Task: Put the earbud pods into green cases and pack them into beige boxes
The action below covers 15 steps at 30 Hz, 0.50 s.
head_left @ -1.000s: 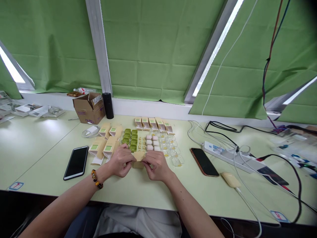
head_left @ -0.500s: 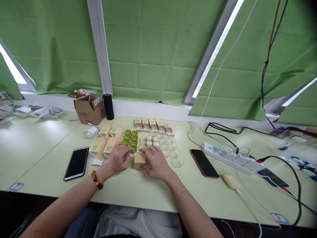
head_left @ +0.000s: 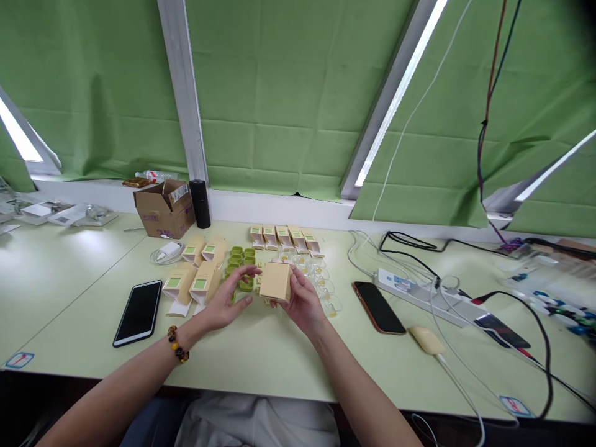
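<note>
A small tan cardboard box is lifted off the table, held by my right hand from its right side and below. My left hand is to the left of the box with thumb and fingers apart, holding nothing. Beyond that hand stand green cups in two columns, partly covered by the fingers. Clear plastic containers with yellow spots lie behind my right hand. Small boxes with open flaps stand at the left. Another row of such boxes is at the back.
A black phone lies at the left, another phone at the right. Beyond it are a white power strip, loose cables and a cream-coloured charger-like piece. A brown carton and a black cylinder stand at the back left.
My right hand has raised the tan box from the table and tilted it. My left hand has opened beside it. The whole view has shifted slightly.
</note>
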Available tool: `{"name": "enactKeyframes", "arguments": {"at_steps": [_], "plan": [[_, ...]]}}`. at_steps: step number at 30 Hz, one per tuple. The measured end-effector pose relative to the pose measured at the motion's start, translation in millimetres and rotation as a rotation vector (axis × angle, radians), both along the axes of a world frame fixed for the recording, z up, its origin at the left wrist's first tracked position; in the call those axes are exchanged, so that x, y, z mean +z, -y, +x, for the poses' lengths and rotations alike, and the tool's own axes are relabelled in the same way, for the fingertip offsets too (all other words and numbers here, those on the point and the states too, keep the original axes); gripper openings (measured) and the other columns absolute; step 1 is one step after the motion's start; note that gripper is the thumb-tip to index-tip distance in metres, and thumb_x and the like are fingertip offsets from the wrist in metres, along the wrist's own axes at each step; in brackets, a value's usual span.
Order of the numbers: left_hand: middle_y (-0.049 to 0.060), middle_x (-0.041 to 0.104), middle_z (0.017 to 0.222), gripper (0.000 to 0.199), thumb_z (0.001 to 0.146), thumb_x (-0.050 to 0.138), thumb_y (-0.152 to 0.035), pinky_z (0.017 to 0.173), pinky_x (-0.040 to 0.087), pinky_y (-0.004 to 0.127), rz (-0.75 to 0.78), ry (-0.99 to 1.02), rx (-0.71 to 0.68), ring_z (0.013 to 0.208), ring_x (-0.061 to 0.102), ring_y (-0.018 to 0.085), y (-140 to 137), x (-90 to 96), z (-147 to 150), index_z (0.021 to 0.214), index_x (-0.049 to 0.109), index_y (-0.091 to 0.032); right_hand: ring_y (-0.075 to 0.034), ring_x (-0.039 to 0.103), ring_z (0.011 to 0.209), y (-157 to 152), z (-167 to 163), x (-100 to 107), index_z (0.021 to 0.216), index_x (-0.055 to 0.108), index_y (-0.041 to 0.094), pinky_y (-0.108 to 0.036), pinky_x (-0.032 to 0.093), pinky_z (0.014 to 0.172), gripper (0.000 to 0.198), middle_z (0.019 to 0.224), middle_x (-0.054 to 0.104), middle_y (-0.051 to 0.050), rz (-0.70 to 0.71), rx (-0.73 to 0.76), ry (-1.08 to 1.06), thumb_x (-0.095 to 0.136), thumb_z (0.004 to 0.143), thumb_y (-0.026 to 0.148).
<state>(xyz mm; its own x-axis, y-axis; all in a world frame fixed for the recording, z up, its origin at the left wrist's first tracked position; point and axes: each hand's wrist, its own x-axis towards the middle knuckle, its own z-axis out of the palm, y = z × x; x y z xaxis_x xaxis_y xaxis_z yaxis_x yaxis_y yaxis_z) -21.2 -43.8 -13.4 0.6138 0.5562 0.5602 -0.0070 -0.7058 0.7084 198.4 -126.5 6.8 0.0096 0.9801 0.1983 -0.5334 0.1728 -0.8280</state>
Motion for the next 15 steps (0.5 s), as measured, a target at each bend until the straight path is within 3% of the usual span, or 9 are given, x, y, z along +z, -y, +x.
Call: {"name": "enactKeyframes", "arguments": {"at_steps": [3, 5, 10, 15], "plan": [[0.016, 0.042, 0.168, 0.086, 0.096, 0.071, -0.032, 0.125, 0.042, 0.056, 0.015, -0.041, -0.02, 0.155, 0.044, 0.034, 7.9, 4.1, 4.6, 0.167, 0.022, -0.031, -0.024, 0.074, 0.084, 0.3, -8.1, 0.9, 0.124, 0.057, 0.028, -0.034, 0.056, 0.059, 0.043, 0.121, 0.075, -0.01, -0.02, 0.07, -0.083, 0.075, 0.09, 0.047], [0.016, 0.038, 0.17, 0.095, 0.092, 0.076, -0.032, 0.126, 0.041, 0.058, 0.05, -0.087, 0.018, 0.156, 0.042, 0.036, 13.7, 7.2, 9.2, 0.168, 0.019, -0.03, -0.027, 0.076, 0.09, -1.0, -14.2, -0.8, 0.124, 0.059, 0.026, -0.034, 0.057, 0.06, 0.043, 0.122, 0.076, -0.011, -0.036, 0.107, -0.093, 0.076, 0.088, 0.041], [0.017, 0.05, 0.16, 0.084, 0.089, 0.079, -0.031, 0.117, 0.052, 0.057, 0.147, -0.091, 0.108, 0.147, 0.051, 0.038, 20.3, 10.2, 17.8, 0.161, 0.035, -0.025, -0.024, 0.078, 0.084, -6.9, -21.6, -9.4, 0.124, 0.06, 0.028, -0.03, 0.057, 0.055, 0.043, 0.12, 0.078, -0.007, -0.069, 0.127, -0.102, 0.08, 0.088, 0.041], [0.016, 0.054, 0.151, 0.075, 0.091, 0.072, -0.026, 0.118, 0.049, 0.057, 0.289, -0.091, 0.24, 0.143, 0.052, 0.036, 15.7, 19.0, 16.1, 0.157, 0.038, -0.026, -0.023, 0.078, 0.089, -8.3, -14.9, -12.7, 0.13, 0.061, 0.028, -0.038, 0.066, 0.073, 0.051, 0.119, 0.077, -0.005, -0.027, 0.119, -0.121, 0.079, 0.09, 0.054]]}}
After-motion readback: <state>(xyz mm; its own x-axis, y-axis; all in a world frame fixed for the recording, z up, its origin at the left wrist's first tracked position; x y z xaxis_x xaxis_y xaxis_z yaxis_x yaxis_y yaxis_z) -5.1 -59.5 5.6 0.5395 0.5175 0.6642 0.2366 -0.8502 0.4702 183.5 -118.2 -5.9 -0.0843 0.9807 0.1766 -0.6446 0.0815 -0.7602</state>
